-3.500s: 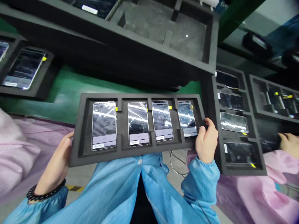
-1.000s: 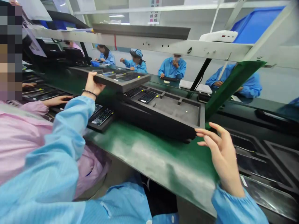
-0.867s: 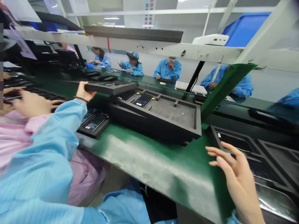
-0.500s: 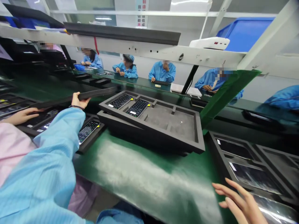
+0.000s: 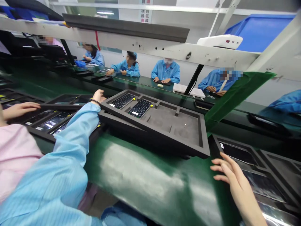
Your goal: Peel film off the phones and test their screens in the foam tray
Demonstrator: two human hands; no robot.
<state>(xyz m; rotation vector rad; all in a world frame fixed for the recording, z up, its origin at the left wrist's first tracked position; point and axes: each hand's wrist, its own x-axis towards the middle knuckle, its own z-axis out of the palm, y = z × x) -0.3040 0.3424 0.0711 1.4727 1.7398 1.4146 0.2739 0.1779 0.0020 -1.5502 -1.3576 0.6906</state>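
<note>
My left hand (image 5: 98, 96), with a beaded band at the wrist, is at the left corner of a black foam tray (image 5: 188, 143). Its fingers are partly curled, and nothing shows in them; contact with the tray is unclear. Two dark panels (image 5: 139, 108) with yellow tabs lie in the tray's left compartments, and the other compartments hold no panels. This tray rests slightly askew on another black one (image 5: 122, 124). On the right, my right hand (image 5: 231, 171) has its fingers apart and holds nothing, beside a tray of glossy screens (image 5: 263, 185).
A neighbour's hand (image 5: 22, 110) and pink sleeve are at the left, over trays of panels (image 5: 50, 121). A green-wrapped post (image 5: 232, 100) slants up behind the right trays. People in blue sit across the green bench (image 5: 141, 175). A white beam (image 5: 145, 47) crosses above.
My left hand has let go of the dark tray it held and moved right to the central tray's corner. That dark tray now lies at the left. My right hand has moved up, fingers still apart.
</note>
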